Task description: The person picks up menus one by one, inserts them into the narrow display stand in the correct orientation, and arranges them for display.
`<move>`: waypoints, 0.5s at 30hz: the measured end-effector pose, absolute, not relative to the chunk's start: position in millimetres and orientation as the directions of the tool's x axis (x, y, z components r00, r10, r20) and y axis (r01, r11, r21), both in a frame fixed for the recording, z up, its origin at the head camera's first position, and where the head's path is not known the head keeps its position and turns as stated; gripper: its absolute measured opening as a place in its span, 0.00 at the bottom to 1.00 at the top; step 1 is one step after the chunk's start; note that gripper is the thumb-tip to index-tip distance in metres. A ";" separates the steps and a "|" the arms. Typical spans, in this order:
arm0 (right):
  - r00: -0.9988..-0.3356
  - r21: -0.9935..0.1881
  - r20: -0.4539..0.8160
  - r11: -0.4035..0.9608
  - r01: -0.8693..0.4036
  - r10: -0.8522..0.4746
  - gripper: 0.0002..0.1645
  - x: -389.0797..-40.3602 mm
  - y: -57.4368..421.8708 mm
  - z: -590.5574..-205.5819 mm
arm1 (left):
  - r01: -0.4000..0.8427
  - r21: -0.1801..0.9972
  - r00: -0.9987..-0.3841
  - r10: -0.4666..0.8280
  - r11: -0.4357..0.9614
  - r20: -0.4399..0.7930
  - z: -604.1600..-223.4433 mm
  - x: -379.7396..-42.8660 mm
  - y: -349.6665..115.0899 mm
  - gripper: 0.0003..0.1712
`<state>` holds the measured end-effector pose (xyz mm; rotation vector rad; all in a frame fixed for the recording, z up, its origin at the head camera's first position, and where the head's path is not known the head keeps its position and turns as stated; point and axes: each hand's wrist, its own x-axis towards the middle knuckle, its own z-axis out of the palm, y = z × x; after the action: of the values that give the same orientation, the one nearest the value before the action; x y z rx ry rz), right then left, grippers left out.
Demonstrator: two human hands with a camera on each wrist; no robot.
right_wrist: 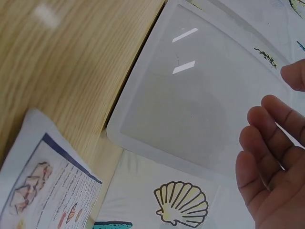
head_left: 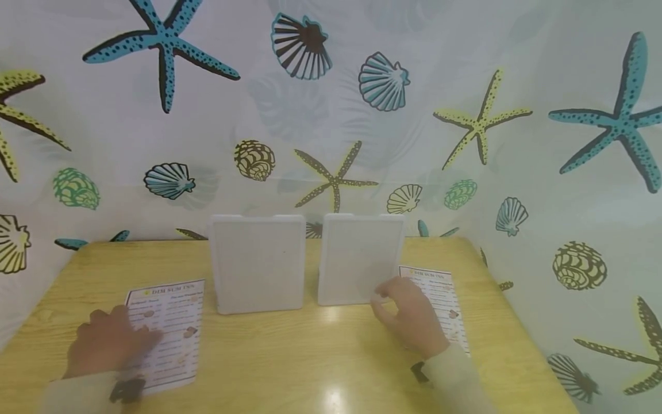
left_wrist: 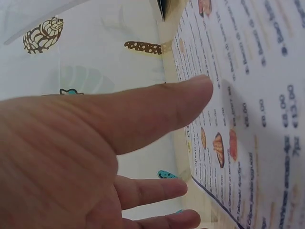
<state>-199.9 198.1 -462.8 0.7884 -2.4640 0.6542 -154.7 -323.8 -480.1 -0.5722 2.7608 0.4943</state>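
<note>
Two white upright panels with raised rims stand side by side at mid-table, a left panel point(head_left: 258, 264) and a right panel point(head_left: 362, 253). A printed menu sheet point(head_left: 178, 351) headed "DIM SUM INN" lies left of them. Over its left edge is my left hand point(head_left: 106, 342), thumb extended and fingers apart, gripping nothing. A second menu sheet point(head_left: 442, 302) lies at the right, partly hidden behind my right hand point(head_left: 416, 319). That hand is at the right panel's lower right corner, fingers loosely bent. In the right wrist view no object sits between its fingers point(right_wrist: 250, 176).
Everything stands on a light wood table point(head_left: 289, 362). A white cloth point(head_left: 217, 115) printed with starfish and shells hangs behind the table and along its right side. The panels are close to the table's back edge.
</note>
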 end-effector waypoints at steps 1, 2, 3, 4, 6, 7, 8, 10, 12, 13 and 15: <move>-0.731 -0.297 0.540 0.719 -0.629 -0.416 0.13 -199.6 196.5 -462.4 | -0.441 0.270 -0.876 -0.344 0.856 -0.338 -480.4 -153.8 -324.1 0.56; -0.736 -0.299 0.524 0.717 -0.630 -0.428 0.14 -199.3 194.8 -461.8 | -0.453 0.270 -0.870 -0.355 0.850 -0.342 -480.5 -153.3 -324.6 0.56; -0.742 -0.304 0.509 0.715 -0.630 -0.437 0.14 -199.0 193.2 -461.2 | -0.461 0.268 -0.865 -0.362 0.846 -0.346 -480.6 -152.7 -324.6 0.56; -0.746 -0.306 0.494 0.714 -0.629 -0.446 0.15 -198.7 191.6 -460.7 | -0.469 0.265 -0.861 -0.369 0.842 -0.351 -480.4 -152.1 -324.4 0.56; -0.750 -0.305 0.473 0.713 -0.632 -0.462 0.15 -198.1 187.9 -459.2 | -0.477 0.261 -0.856 -0.375 0.839 -0.356 -479.4 -150.7 -323.8 0.55; -0.746 -0.297 0.473 0.712 -0.637 -0.470 0.14 -197.8 186.0 -458.6 | -0.479 0.259 -0.855 -0.379 0.839 -0.355 -479.1 -150.2 -323.3 0.54; -0.738 -0.290 0.478 0.708 -0.644 -0.476 0.14 -197.7 184.0 -457.8 | -0.481 0.253 -0.854 -0.384 0.839 -0.350 -478.9 -150.2 -323.0 0.52; -0.725 -0.280 0.489 0.700 -0.657 -0.485 0.13 -197.3 179.6 -455.6 | -0.488 0.249 -0.852 -0.394 0.837 -0.344 -478.5 -149.5 -322.4 0.50; -0.707 -0.276 0.503 0.682 -0.677 -0.497 0.13 -197.1 174.5 -452.9 | -0.488 0.251 -0.854 -0.398 0.836 -0.334 -478.6 -149.1 -322.8 0.48; -0.700 -0.278 0.506 0.673 -0.685 -0.504 0.13 -197.1 172.1 -451.7 | -0.490 0.253 -0.854 -0.401 0.834 -0.332 -478.9 -149.0 -323.0 0.47; -0.697 -0.288 0.497 0.659 -0.694 -0.517 0.13 -197.1 166.8 -448.6 | -0.491 0.257 -0.854 -0.402 0.832 -0.331 -478.5 -148.4 -323.4 0.46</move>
<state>-197.1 166.8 -448.6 0.9553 -2.5043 0.6578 -148.4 -323.4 -478.5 -0.6835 2.7499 0.4893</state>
